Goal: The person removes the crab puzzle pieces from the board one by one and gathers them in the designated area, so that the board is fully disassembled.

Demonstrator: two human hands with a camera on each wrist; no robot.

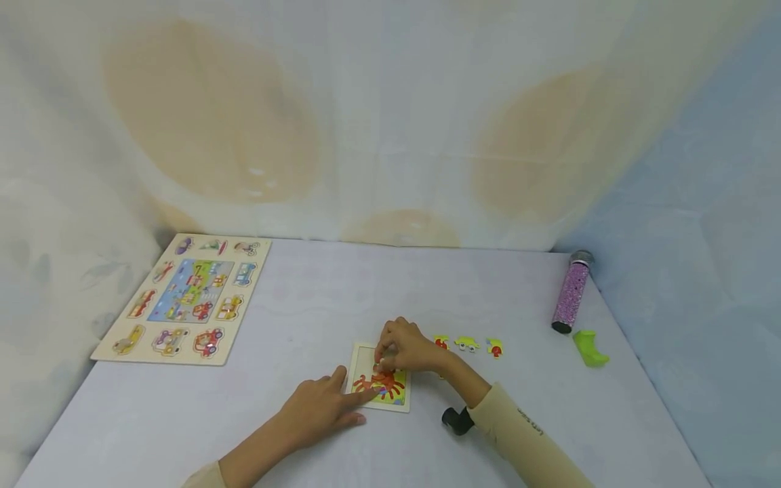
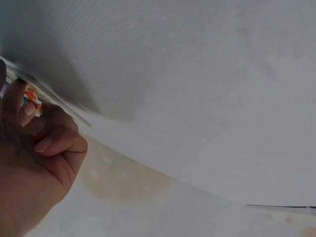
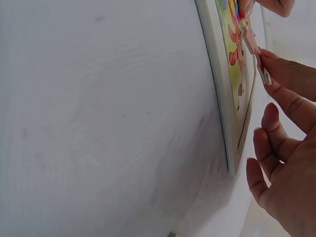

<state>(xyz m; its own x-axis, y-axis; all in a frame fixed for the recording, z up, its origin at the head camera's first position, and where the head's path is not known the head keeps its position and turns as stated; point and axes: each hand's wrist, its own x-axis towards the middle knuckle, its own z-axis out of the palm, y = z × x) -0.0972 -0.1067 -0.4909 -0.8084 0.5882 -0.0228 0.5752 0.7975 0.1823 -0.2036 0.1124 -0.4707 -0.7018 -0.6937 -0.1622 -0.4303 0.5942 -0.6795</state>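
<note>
A small framed jigsaw puzzle [image 1: 398,409] lies on the table, its lower part filled with a red many-legged figure on yellow-green. My right hand [image 1: 405,347] is over its upper part. In the right wrist view, thumb and index finger pinch a puzzle piece [image 3: 256,52], tilted over the board. My left hand [image 1: 320,409] lies at the board's lower left, its extended index finger touching the picture. In the left wrist view, the left hand [image 2: 39,163] has its other fingers loosely bent beside the frame's edge.
Several loose yellow-and-red pieces [image 1: 467,343] lie right of the board, some partly behind my right wrist. A black object [image 1: 456,421] sits by the right sleeve. Farther right are a glittery pink microphone [image 1: 571,293] and a green curved object [image 1: 590,349]. A large vehicle puzzle board [image 1: 234,342] lies far left.
</note>
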